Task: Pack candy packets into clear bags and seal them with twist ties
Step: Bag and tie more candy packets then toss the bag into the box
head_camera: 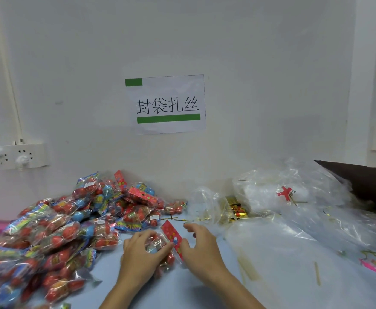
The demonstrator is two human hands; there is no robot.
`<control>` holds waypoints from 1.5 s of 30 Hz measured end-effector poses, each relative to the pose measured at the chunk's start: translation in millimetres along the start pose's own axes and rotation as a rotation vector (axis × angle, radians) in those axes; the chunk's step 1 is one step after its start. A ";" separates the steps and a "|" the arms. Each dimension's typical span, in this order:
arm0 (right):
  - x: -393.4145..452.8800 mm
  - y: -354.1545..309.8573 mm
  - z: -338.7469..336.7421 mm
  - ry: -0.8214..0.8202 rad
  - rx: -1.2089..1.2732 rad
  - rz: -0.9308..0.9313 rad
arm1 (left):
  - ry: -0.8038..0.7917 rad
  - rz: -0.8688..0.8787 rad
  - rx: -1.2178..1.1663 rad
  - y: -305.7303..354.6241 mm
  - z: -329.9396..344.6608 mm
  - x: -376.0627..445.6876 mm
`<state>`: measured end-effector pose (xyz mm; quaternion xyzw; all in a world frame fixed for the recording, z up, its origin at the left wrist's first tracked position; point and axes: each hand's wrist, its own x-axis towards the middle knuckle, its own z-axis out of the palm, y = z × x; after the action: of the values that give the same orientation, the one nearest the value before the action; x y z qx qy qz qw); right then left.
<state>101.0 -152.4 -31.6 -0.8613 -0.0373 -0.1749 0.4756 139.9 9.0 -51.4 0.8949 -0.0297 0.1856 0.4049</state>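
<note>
A clear bag of red and blue candy (160, 244) with a red header card lies on the pale blue table (182, 286) between my hands. My left hand (141, 253) grips the bag's body from the left, fingers curled over it. My right hand (199, 246) touches the red card end with its thumb, the other fingers spread above. A big pile of filled candy bags (59, 226) lies to the left. Gold twist ties (236, 210) sit in a clear packet behind my right hand.
Crumpled empty clear bags (305, 197) cover the right side of the table. Loose gold ties (317, 273) and pink scraps lie at the right front. A dark cardboard flap (365, 181) juts in at far right. The wall carries a paper sign (166, 104) and a socket (17, 156).
</note>
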 end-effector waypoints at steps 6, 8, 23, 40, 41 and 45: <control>-5.2 3.7 6.1 -0.101 -0.066 0.014 | -0.050 0.128 -0.205 1.4 -0.7 -4.6; -2.9 7.2 2.4 -0.102 -0.041 0.046 | -0.013 0.059 -0.344 3.7 -1.9 -5.3; -9.0 8.8 -16.8 0.126 0.052 0.148 | 0.039 -0.218 -0.238 -3.5 -11.9 1.8; -5.9 -0.3 -9.5 0.082 0.599 0.277 | 0.047 -0.177 -1.121 20.9 -4.6 -1.2; -7.7 -2.8 -8.4 0.044 0.652 0.265 | 0.029 -0.148 -1.062 22.4 0.1 -3.6; -11.4 -5.8 -7.4 -0.016 0.763 0.241 | -0.082 -0.173 -1.021 23.8 7.1 -7.5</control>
<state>87.0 -154.2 -27.1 -0.6225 -0.0021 -0.0846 0.7781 130.2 -12.9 -41.4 0.5891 -0.0581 0.0780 0.8022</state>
